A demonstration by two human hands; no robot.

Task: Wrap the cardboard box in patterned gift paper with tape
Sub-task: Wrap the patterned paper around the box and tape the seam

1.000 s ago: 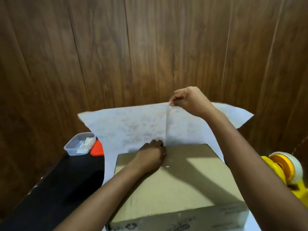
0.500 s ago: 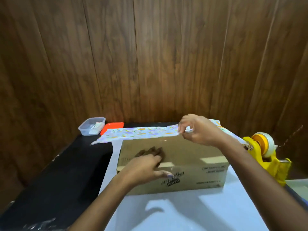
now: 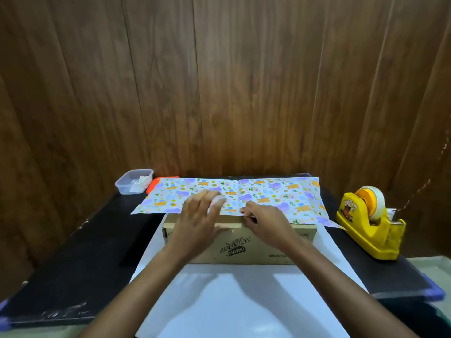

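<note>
A brown cardboard box with black print stands on a sheet of gift paper whose white underside spreads toward me. The far flap of the patterned gift paper lies folded over the box top, showing purple and orange figures. My left hand lies flat with spread fingers on the paper's edge and the box top. My right hand pinches the paper's near edge at the middle of the box. A yellow tape dispenser with a tape roll stands to the right of the box.
The box sits on a black table against a wooden wall. A clear plastic container and an orange object sit at the back left. The paper's corners overhang the box on both sides.
The far flap, held upright a second ago, has come down flat over the box top. My right hand lowered with it to the box; my left hand moved onto the paper.
</note>
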